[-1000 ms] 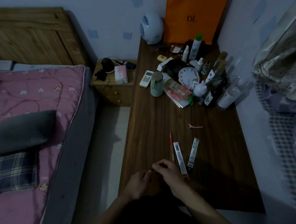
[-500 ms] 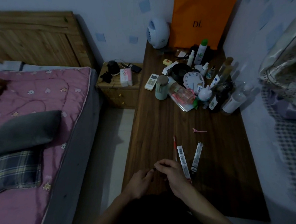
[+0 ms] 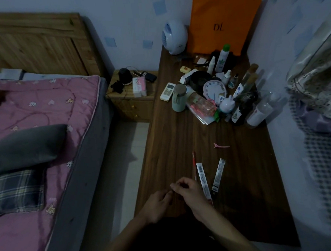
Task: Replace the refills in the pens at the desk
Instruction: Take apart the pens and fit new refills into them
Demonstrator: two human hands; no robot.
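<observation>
Two hands, left and right, pinch something small, too dim to name, close together, probably for twisting; packs lie within reach on the surface.

A dim room with pale walls dotted with blue squares holds a dark wooden desk, a small wooden nightstand, a bed under a pink quilt, and a light tiled floor.

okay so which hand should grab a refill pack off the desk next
Probably the right hand. The two refill packs lie just beside it on the desk; the left hand would have to cross over it.
</observation>
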